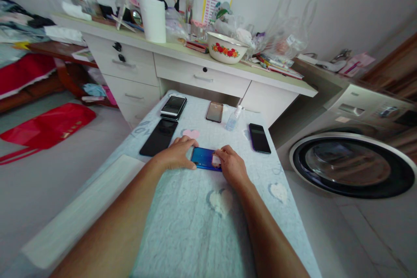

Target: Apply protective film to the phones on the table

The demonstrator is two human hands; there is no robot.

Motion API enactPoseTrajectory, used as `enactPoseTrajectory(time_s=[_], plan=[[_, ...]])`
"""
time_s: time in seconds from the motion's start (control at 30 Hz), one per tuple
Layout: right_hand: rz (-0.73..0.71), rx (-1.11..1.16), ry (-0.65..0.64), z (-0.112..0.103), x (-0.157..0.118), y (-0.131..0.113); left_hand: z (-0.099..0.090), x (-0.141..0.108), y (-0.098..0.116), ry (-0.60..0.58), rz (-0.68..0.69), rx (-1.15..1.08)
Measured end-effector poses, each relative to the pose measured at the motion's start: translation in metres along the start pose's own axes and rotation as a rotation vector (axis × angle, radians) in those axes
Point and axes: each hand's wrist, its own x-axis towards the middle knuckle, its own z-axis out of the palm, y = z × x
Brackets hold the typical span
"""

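- Blue phone [202,157]: located at the centre of the frame, blue face up, on the cloth-covered bench [182,226]
- Left hand [177,154]: my thumb and fingers grip the phone's left end
- Right hand [233,165]: my fingers bend over its right end, at a small pale piece [216,160]; I cannot tell whether they grip it
- Spray bottle [232,120]: above my right hand in the frame

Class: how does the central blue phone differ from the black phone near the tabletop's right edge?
The left grip holds the blue phone; the black phone lies untouched. The blue phone is turned crosswise; the black phone runs mostly lengthwise. Both look rectangular.
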Motion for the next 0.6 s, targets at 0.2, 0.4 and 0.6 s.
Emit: enactPoseTrajectory(time_s=[0.2, 0.4, 0.6], plan=[[-0.098, 0.111, -0.052, -0.007, -0.007, -0.004, -0.001, 0.000, 0.000, -0.005, -0.005, 0.004], [-0.201, 0.137, -0.102, -0.013, -0.016, 0.000, 0.001, 0.001, -0.002, 0.007, -0.001, 0.004], [-0.178, 0.188, -0.116, -0.019, -0.020, 0.009, -0.001, 0.000, 0.002, -0.005, -0.009, -0.007]])
